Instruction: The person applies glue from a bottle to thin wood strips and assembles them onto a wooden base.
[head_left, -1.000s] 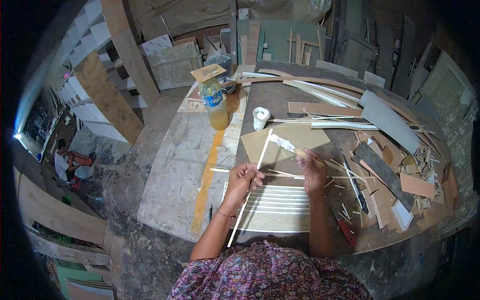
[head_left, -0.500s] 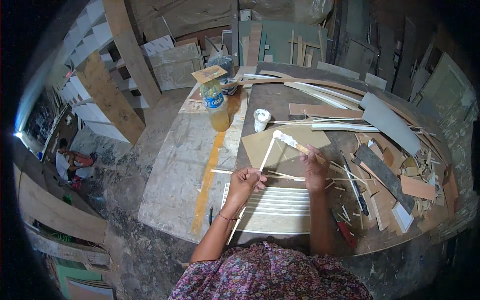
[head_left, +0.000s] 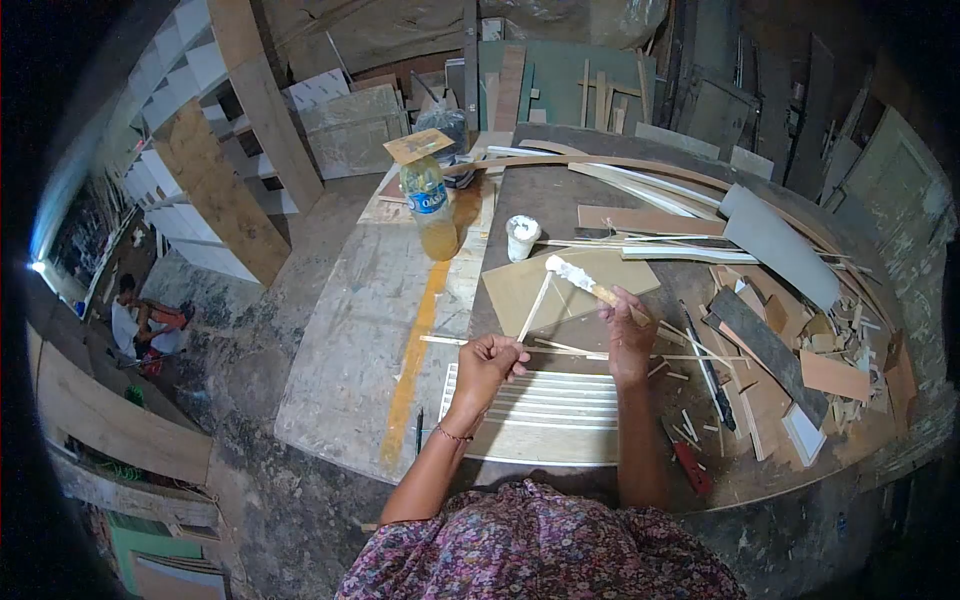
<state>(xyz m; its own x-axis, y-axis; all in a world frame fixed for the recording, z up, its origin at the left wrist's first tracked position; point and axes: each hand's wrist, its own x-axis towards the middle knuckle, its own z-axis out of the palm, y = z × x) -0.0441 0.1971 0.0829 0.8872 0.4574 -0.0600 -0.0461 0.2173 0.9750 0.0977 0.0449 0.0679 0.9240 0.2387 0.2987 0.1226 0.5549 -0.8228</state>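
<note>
My left hand (head_left: 490, 368) is closed around a thin pale wooden strip (head_left: 536, 312), which points up and away from me. In my right hand (head_left: 628, 330) is a short wooden stick (head_left: 603, 293), its far end coated in thick white paste. That coated end touches or nearly touches the strip's upper tip. Just beyond stands a white cup (head_left: 522, 240) smeared with the same white stuff. Below my hands lies a slatted pale panel (head_left: 545, 415) with parallel ridges. A flat tan board (head_left: 510, 295) rests under the raised strip and stick.
A plastic bottle (head_left: 433, 215) of yellowish liquid, topped by a square wooden piece, stands left of the cup. Offcuts (head_left: 835, 372) and long strips crowd the right side. A red-handled tool (head_left: 690, 470) lies near the front edge. Another person (head_left: 140, 325) sits far left on the floor.
The strip in my left hand has shifted slightly; its tail, seen below my wrist before, no longer shows there. The coated stick stays by the strip's tip, moved very little.
</note>
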